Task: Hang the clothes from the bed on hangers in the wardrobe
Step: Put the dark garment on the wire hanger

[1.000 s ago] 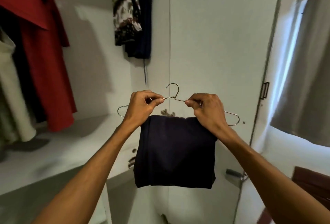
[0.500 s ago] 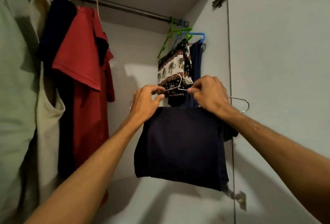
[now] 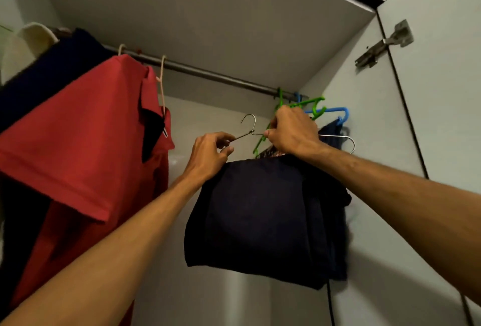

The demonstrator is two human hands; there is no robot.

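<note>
Under the grey metal rail (image 3: 208,73), my left hand (image 3: 208,155) and right hand (image 3: 292,132) each pinch the thin silver wire hanger (image 3: 248,128). Folded dark navy trousers (image 3: 265,219) drape over it. I think hooking it on comes next. Red polo shirt (image 3: 86,143) already hangs.

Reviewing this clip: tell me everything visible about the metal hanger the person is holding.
The metal hanger is thin, silvery wire with an open hook at the top and a rounded end showing at its right. It is tilted, its right side higher, below the wardrobe rail and not yet hooked on it. The left hand pinches its left shoulder and the right hand grips near the neck. A folded dark garment hangs over its lower bar, which is hidden.
</note>
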